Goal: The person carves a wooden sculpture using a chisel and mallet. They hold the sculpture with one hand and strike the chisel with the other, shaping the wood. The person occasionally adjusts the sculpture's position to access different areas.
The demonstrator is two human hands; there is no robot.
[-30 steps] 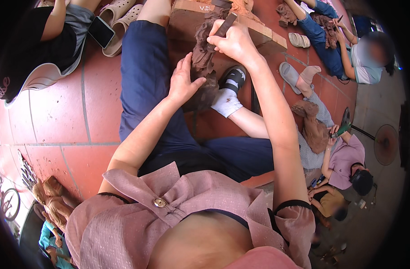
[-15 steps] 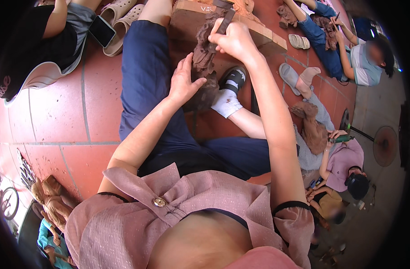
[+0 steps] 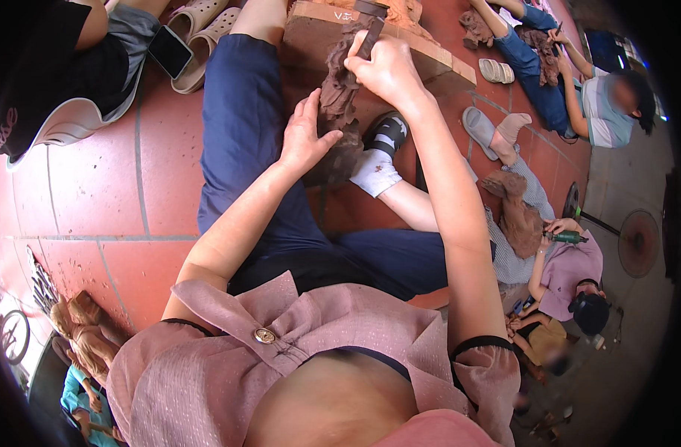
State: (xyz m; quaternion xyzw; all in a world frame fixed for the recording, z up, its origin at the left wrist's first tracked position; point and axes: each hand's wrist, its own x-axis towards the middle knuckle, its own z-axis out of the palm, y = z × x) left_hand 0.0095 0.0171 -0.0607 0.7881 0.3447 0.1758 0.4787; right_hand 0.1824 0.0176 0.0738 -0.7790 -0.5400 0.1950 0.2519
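A dark brown carved wooden figure stands between my legs, its surface full of folds and ridges. My left hand lies against its near left side, fingers stretched out and thumb spread across the carving. At the upper right of the figure, my right hand is closed round a dark flat strip. The strip's upper end sticks out above the fingers; its lower end is hidden by the hand and the carving. What kind of tool it is I cannot make out.
Beyond the figure lies a wooden block bearing an orange-brown carving. A phone and beige clogs are at the far left, by a seated person. Other people work on carvings at right. A standing fan is behind them.
My right hand has shifted slightly down with the dark strip, which now stands a little steeper. My left hand and the carving stay put. At right, a co-worker's green tool has moved slightly.
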